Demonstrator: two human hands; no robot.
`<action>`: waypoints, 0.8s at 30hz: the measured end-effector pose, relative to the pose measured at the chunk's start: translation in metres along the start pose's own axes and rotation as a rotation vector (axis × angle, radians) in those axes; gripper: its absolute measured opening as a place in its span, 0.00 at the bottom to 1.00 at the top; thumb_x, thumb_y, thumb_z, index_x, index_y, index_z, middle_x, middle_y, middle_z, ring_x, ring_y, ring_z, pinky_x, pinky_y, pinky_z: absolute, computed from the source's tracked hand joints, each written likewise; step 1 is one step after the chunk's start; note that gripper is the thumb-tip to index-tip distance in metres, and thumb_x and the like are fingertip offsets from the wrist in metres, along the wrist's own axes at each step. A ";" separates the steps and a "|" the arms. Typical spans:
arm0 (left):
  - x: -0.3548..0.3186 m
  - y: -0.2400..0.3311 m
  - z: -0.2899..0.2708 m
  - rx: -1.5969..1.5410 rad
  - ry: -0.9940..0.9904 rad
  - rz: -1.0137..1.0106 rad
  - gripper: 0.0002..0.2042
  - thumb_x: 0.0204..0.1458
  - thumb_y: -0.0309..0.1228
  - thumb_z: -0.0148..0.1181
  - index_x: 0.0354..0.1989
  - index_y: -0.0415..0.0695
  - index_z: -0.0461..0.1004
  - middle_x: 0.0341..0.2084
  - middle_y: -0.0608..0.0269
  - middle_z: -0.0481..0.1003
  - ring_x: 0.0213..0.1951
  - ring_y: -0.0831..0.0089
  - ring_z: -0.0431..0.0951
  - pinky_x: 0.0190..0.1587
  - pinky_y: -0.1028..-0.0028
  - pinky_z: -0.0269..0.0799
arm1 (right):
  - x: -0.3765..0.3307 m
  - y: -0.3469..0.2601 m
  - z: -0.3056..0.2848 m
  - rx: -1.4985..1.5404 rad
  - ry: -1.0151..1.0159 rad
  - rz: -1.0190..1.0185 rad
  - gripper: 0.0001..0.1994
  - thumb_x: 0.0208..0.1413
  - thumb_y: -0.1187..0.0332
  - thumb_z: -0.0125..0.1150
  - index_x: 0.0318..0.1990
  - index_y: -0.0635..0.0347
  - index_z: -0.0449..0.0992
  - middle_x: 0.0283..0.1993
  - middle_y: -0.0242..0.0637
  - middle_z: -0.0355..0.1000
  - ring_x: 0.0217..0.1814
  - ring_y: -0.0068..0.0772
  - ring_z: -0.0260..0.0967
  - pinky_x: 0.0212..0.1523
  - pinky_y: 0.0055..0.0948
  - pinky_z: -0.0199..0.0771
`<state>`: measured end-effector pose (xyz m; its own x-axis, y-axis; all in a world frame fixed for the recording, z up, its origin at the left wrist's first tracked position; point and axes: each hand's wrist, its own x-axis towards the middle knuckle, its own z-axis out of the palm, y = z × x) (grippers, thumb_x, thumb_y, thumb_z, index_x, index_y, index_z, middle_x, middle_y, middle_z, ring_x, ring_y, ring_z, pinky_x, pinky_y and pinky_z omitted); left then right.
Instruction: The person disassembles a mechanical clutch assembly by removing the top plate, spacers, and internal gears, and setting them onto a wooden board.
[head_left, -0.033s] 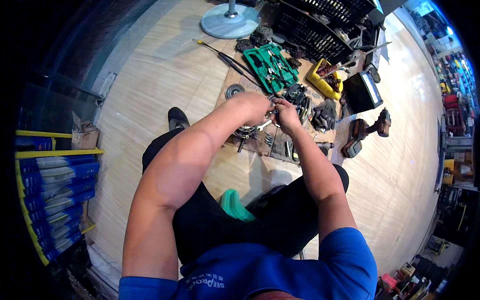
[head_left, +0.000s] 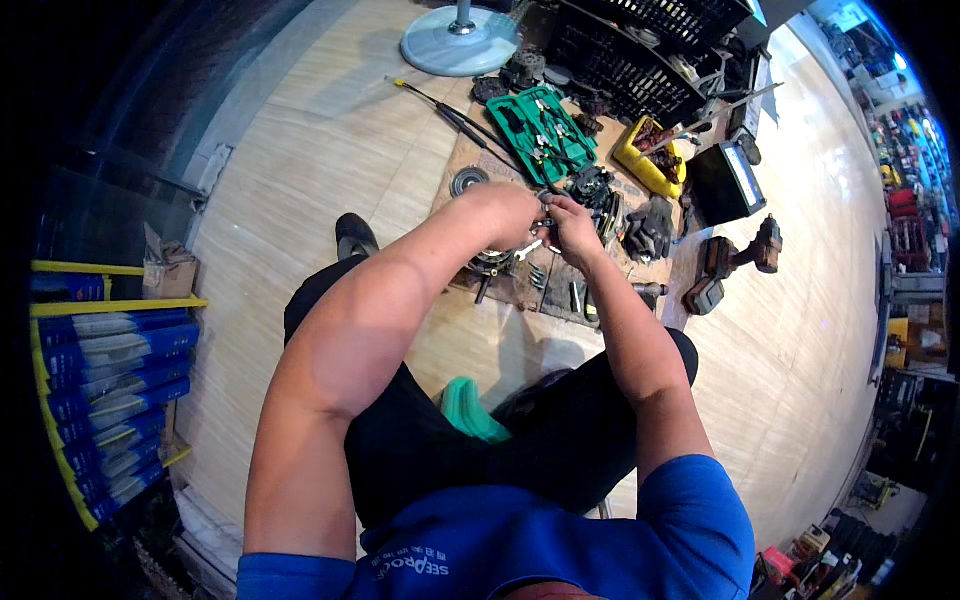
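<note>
From up here I look down on both hands meeting over a brown board [head_left: 520, 290] laid on the pale wood-plank floor [head_left: 300, 180]. My left hand [head_left: 505, 208] is curled into a fist, knuckles up, and my right hand [head_left: 572, 226] sits just beside it, the fingers pinched inward; the two are together, closed on a small metal part [head_left: 543, 222] between them, of which only thin silvery bits show, so I cannot tell its shape. It is held just above the board, over a round, dark, ribbed metal piece [head_left: 492, 263] that lies there with a few short steel rods [head_left: 577, 297] nearby. Beyond the hands lies an open green plastic tool case [head_left: 542, 122] with pliers set in moulded slots, and next to it a yellow plastic tray [head_left: 645, 160] of small parts. A flat grey disc [head_left: 468, 180] rests left of the case, and a long thin black rod [head_left: 450, 108] lies slantwise past it. Behind these stand black lattice crates [head_left: 640, 60] and the round pale base of a stand [head_left: 458, 42]. To the right, a dark cordless drill [head_left: 740, 255] lies on its side on the floor. Far left, blue flat boxes [head_left: 110, 380] are stacked in a yellow-edged rack. A green rounded object [head_left: 470, 410] shows between my black-trousered knees.
</note>
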<state>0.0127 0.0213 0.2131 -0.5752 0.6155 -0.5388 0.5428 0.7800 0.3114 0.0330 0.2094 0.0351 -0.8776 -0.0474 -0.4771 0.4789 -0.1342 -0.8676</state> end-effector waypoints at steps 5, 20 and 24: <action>0.005 -0.004 0.004 0.006 0.030 0.018 0.19 0.57 0.40 0.63 0.51 0.41 0.76 0.47 0.47 0.79 0.52 0.51 0.78 0.54 0.57 0.74 | -0.007 -0.004 -0.002 -0.431 -0.241 -0.270 0.15 0.62 0.67 0.59 0.53 0.65 0.75 0.40 0.42 0.79 0.35 0.37 0.79 0.37 0.33 0.79; 0.013 -0.008 0.009 0.023 0.011 0.021 0.18 0.56 0.40 0.64 0.49 0.42 0.77 0.47 0.48 0.79 0.52 0.52 0.78 0.53 0.57 0.74 | -0.007 -0.003 0.005 -0.873 -0.187 -0.185 0.19 0.63 0.60 0.53 0.55 0.62 0.77 0.43 0.54 0.79 0.46 0.52 0.78 0.48 0.42 0.76; 0.022 -0.012 0.015 0.052 0.060 0.023 0.14 0.53 0.38 0.64 0.46 0.46 0.83 0.45 0.54 0.82 0.49 0.56 0.82 0.51 0.59 0.77 | -0.008 0.000 -0.017 -0.590 -0.415 -0.134 0.15 0.67 0.62 0.55 0.56 0.60 0.74 0.47 0.35 0.78 0.41 0.27 0.78 0.37 0.29 0.79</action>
<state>0.0028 0.0244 0.1855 -0.5973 0.6400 -0.4834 0.5865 0.7597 0.2810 0.0403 0.2265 0.0359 -0.8102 -0.4545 -0.3703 0.1965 0.3846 -0.9019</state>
